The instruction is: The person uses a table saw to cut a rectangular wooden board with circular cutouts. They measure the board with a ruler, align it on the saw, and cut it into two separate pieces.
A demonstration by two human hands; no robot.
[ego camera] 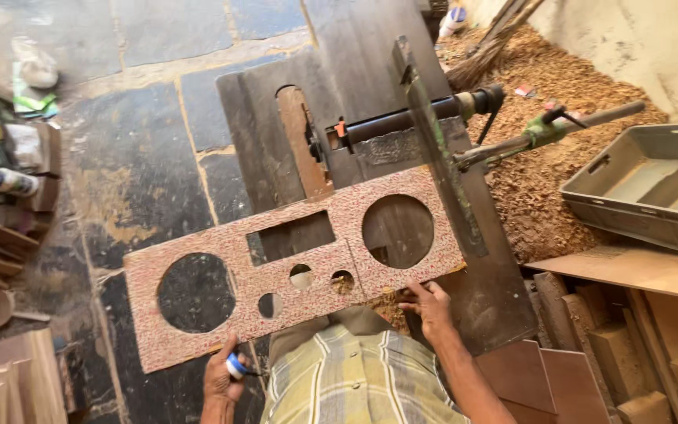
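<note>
A long speckled reddish panel [221,253] with two large round holes, a rectangular cut-out and three small holes lies across a dark metal machine table [370,55]. My right hand [428,308] presses on the panel's near edge below the right round hole. My left hand [221,377] grips the panel's near left edge and also holds a small blue and white object. The panel's right end reaches a green metal fence bar [438,149] on the machine.
A heap of wood shavings [543,141] lies right of the machine. A grey plastic crate [653,184] sits on a board at the right, with wood blocks [621,345] below. Timber pieces and clutter [1,235] line the left on a stone floor.
</note>
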